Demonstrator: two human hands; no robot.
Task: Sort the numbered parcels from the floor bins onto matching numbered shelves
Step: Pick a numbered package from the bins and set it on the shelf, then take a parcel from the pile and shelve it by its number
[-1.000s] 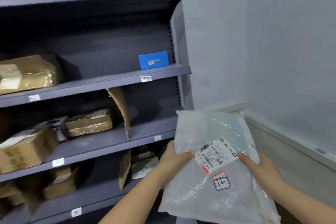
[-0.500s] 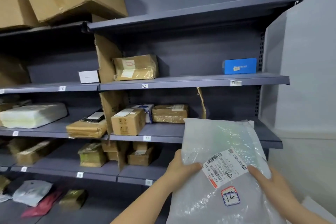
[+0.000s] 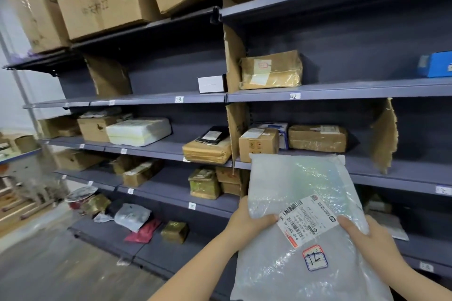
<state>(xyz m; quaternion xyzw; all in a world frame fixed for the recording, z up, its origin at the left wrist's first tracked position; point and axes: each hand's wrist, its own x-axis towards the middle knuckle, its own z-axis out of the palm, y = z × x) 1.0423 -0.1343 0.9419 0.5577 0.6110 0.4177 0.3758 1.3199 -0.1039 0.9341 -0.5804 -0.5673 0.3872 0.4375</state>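
A flat translucent white plastic parcel (image 3: 300, 205) fills the lower right of the head view, upright in front of me. It carries a barcode label and a small red-and-blue sticker with a handwritten number (image 3: 315, 258). My left hand (image 3: 247, 223) grips its left edge with the thumb on the front. My right hand (image 3: 367, 236) grips its right edge the same way. Behind it stand grey shelves (image 3: 342, 89) with small number tags such as 02 (image 3: 294, 96) and 03 (image 3: 179, 99).
The shelves hold several brown taped parcels, a white padded parcel (image 3: 139, 131) and a blue box (image 3: 436, 65). Large cartons (image 3: 105, 2) sit on the top shelf. Cardboard dividers (image 3: 382, 134) split the shelves. Loose bags lie on the bottom shelf (image 3: 137, 220).
My view has swung left along the shelving, bringing more bays and the top cartons into sight. Both hands still hold the plastic parcel in the same grip.
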